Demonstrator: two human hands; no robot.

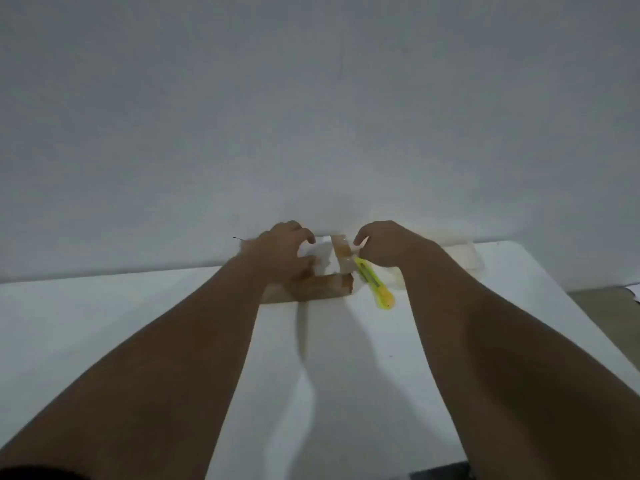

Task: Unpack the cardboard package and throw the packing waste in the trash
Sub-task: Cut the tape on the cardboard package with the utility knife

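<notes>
A small brown cardboard box sits at the far edge of the white table, against the wall. Its top is open and something white shows inside. My left hand grips the box's left side, fingers curled over the opening. With thumb and fingers, my right hand pinches the upright taped flap on the box's right side. A yellow-green utility knife lies on the table just right of the box, its far end under my right hand.
A pale whitish object lies at the back right of the table, behind my right forearm. A grey wall rises right behind the box. The table's right edge drops to a brownish floor.
</notes>
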